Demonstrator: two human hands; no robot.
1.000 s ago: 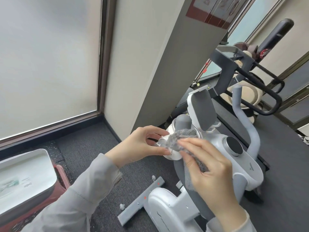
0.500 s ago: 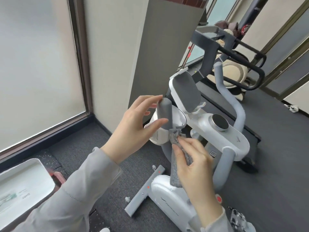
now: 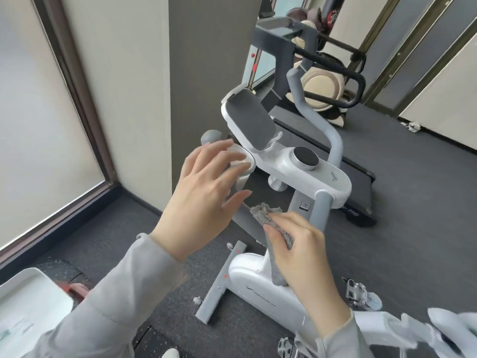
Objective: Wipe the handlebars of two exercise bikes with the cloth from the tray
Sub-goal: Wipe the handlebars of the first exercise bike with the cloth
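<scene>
White tray [image 3: 31,303] seen near left on floor. Grey cloth [image 3: 268,215] is clenched in right hand [image 3: 302,246] against left handlebar [image 3: 242,215] of white exercise bike [image 3: 304,171]. Left hand [image 3: 204,197] is spread, released, beside bike's cup holder [image 3: 241,161]. Treadmill [image 3: 309,60] is seen far right.

The cloth [image 3: 268,215] is grey, fuzzy and matt, its fibres standing rough at the edge. The bike [image 3: 304,174] has a smooth, glossy white plastic shell, and its handlebars [image 3: 333,140] look covered in matt grey foam or rubber. The knob [image 3: 304,158] shows a dark, slightly shiny face with a metallic rim. The pedal [image 3: 357,293] is bare bright metal. The floor [image 3: 413,215] is dark, rough and speckled, like carpet or rubber matting. The tray [image 3: 28,301] is smooth white plastic. The sleeve [image 3: 111,306] is soft matt grey fabric.
</scene>
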